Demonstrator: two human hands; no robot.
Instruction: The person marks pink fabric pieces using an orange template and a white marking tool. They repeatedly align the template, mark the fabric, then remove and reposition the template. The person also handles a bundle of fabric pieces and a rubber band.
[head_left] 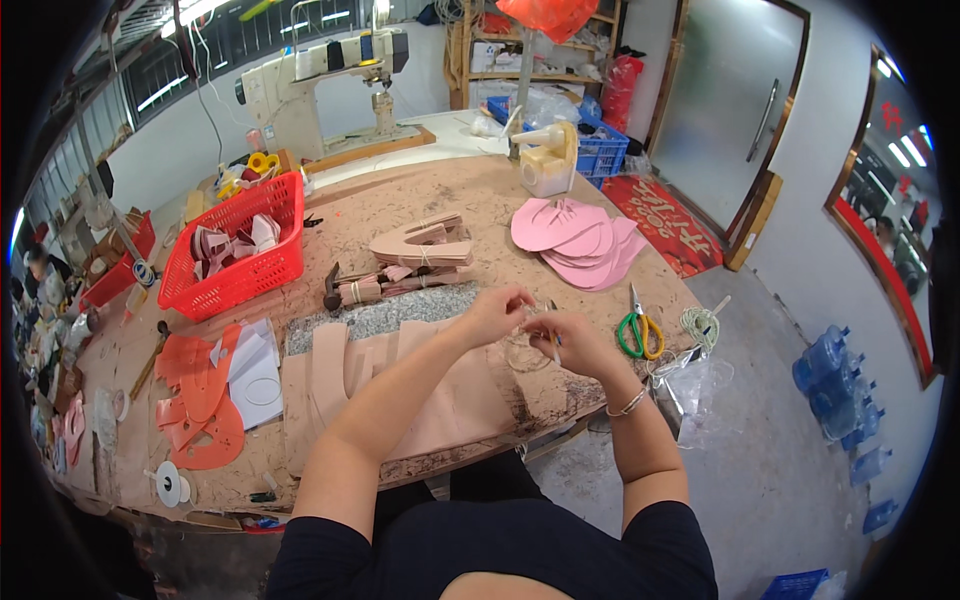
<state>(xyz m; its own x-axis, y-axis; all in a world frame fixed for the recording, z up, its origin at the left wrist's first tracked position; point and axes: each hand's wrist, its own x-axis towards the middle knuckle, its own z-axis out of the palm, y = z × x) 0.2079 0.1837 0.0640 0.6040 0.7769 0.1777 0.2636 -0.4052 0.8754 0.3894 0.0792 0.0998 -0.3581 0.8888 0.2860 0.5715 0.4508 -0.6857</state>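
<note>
A thin clear loop of cord (527,352) hangs between both hands above the near right part of the worn worktable (420,205). The left hand (497,312) pinches its top with curled fingers; the right hand (570,340) is closed on it too, gripping a small slim tool. Beige leather pieces (400,380) lie just beneath. Green-handled scissors (640,333) rest to the right, pink cutouts (575,240) farther off, a red basket (240,245) far left.

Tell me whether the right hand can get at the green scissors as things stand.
Probably yes. The scissors lie in the open on the table just right of the right hand, nothing between them. But its fingers pinch something small with the left hand.
</note>
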